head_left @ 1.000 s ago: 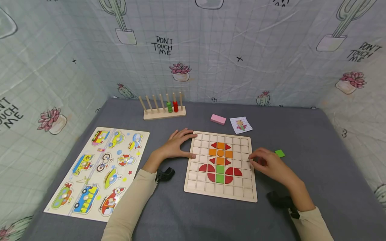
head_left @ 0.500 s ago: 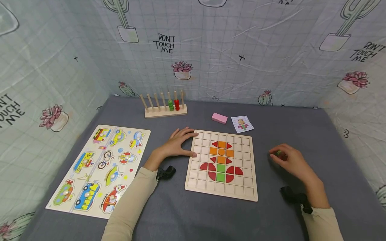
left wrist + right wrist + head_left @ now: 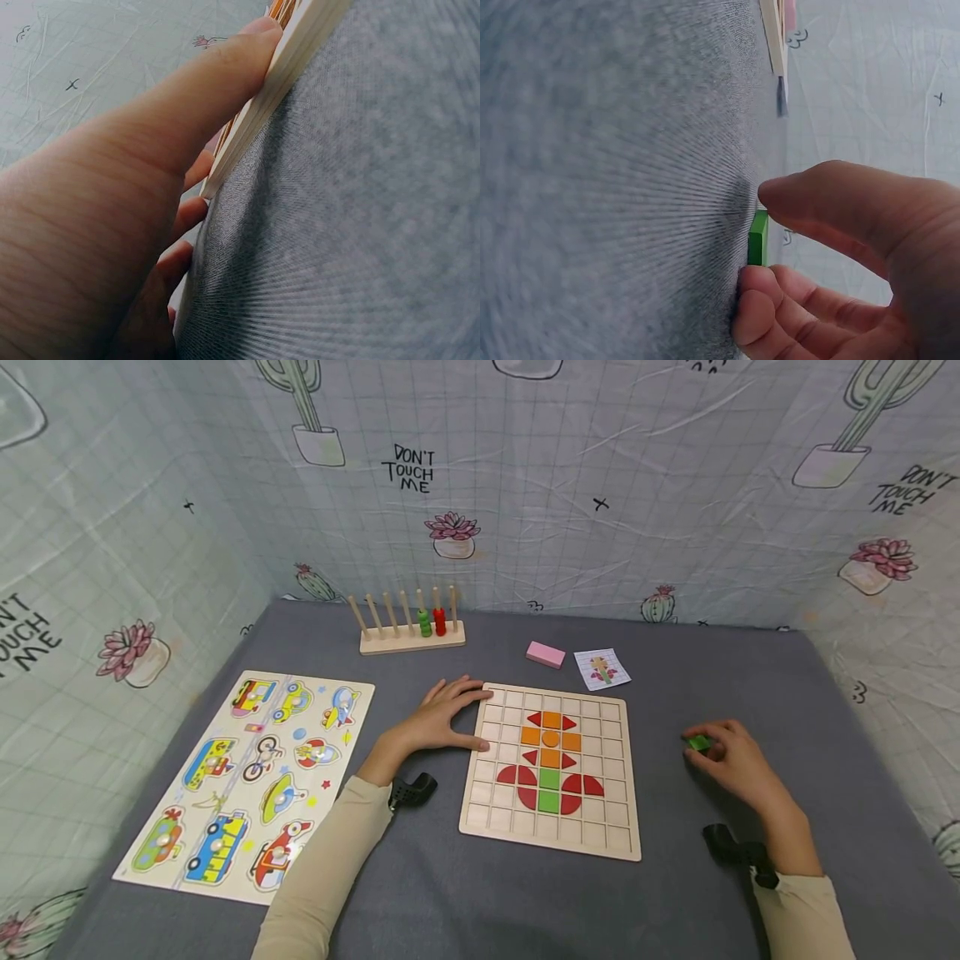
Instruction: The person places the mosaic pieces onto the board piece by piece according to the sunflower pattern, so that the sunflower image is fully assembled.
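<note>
My left hand [image 3: 435, 722] rests at the left edge of a wooden grid board [image 3: 480, 810], with fairly straight fingers. Its thumb touches the board's side and other fingertips reach the upper left corner; the left wrist view shows the thumb [image 3: 225, 71] on the wooden edge. Red, orange and green tiles form a flower shape on the board, with two green squares [image 3: 549, 779] as the stem. Right of the board, my right hand [image 3: 738, 768] pinches a loose green square tile [image 3: 700, 743] at the grey cloth. In the right wrist view that green tile [image 3: 757, 238] sits between thumb and fingertips.
A picture card [image 3: 602, 669] and a pink block [image 3: 546, 654] lie behind the board. Further left stands a peg rack [image 3: 412, 642] with green and red beads. A vehicle puzzle board [image 3: 247, 785] lies near the left forearm. Patterned cloth walls surround the grey table [image 3: 555, 902].
My right hand has moved from the board's right edge rightward to the green tile, and its fingers have closed about it. The left hand stays at the board.
</note>
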Available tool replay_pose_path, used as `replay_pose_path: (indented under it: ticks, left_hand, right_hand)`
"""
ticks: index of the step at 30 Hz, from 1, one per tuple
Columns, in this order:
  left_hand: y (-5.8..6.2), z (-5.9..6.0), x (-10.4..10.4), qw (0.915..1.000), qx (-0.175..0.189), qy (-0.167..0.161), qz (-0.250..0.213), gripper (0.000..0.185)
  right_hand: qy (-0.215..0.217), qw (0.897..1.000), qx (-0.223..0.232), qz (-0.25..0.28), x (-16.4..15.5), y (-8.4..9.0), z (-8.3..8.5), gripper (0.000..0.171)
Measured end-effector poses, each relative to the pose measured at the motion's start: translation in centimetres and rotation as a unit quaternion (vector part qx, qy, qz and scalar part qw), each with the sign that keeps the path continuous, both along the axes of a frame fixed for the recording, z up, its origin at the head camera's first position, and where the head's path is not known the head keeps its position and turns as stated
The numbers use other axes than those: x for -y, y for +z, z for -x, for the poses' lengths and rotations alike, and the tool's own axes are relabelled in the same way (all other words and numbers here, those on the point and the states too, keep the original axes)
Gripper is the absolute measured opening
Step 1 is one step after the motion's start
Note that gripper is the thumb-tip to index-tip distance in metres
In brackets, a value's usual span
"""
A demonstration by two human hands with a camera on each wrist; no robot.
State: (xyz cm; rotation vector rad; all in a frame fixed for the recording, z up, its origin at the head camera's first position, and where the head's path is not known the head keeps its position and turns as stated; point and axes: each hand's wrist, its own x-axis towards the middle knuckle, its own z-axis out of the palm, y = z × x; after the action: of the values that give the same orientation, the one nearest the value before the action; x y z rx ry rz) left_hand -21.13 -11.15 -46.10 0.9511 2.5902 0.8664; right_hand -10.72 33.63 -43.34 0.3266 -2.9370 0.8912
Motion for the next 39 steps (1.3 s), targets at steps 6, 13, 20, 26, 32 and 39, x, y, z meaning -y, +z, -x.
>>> replay_pose_path:
  ticks: [6,13,20,26,32,39]
  left_hand:
    - [-0.1,0.0,0.0,1.0,-0.002,0.001,0.0,0.084]
    - [-0.1,0.1,-0.1,1.0,0.0,0.001,-0.003,0.085]
    - [-0.2,0.0,0.0,1.0,0.0,0.003,-0.002,0.085]
    - [-0.1,0.0,0.0,1.0,-0.002,0.005,0.007,0.086]
    - [-0.2,0.0,-0.1,0.9999,0.001,0.005,0.009,0.086]
    - [-0.2,0.0,0.0,1.0,0.0,0.006,0.001,0.085]
  right_hand:
    - [-0.003,1.0,-0.013,-0.003,0.3,-0.1,0.1,0.021]
    - [-0.011,0.999,-0.034,-0.004,0.4,-0.3,0.1,0.018]
    - [-0.037,0.999,-0.003,0.004,0.6,-0.4,0.0,0.026]
    - [-0.04,0.999,0.005,-0.002,0.9,-0.2,0.1,0.025]
    - [-0.033,0.999,0.01,0.008,2.1,0.1,0.1,0.025]
    - [-0.001,0.999,0.019,0.03,4.6,0.8,0.0,0.025]
